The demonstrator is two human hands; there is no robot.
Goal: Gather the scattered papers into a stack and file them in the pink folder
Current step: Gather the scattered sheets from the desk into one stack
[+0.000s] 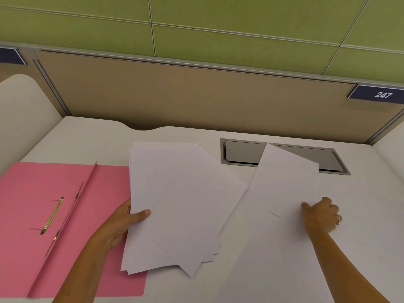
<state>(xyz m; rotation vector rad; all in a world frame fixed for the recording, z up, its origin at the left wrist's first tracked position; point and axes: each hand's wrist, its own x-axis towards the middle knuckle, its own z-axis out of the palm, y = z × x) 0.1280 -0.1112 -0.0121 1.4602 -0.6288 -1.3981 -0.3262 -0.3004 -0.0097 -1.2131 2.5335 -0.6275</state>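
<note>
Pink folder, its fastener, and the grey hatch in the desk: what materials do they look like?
Pink folder: thin matte card, judging by its sharp centre crease and dull surface. Fastener: shiny brass-coloured metal strip, with bright glints. Grey hatch: smooth grey frame and flap, plastic or painted metal; can't tell which. Papers in the left hand: plain white sheets, flexing slightly.

This is an office workstation: a white laminate counter (91, 136) is fenced at the back by a tan fabric partition panel (196, 99) in a grey metal frame. A dark blue number plate (379, 94) (reading 247) is fixed at the panel's right end. A grey rectangular cable hatch (242, 153) is set into the counter, and an open pink card folder with a brass fastener (32, 193) lies on it.
</note>
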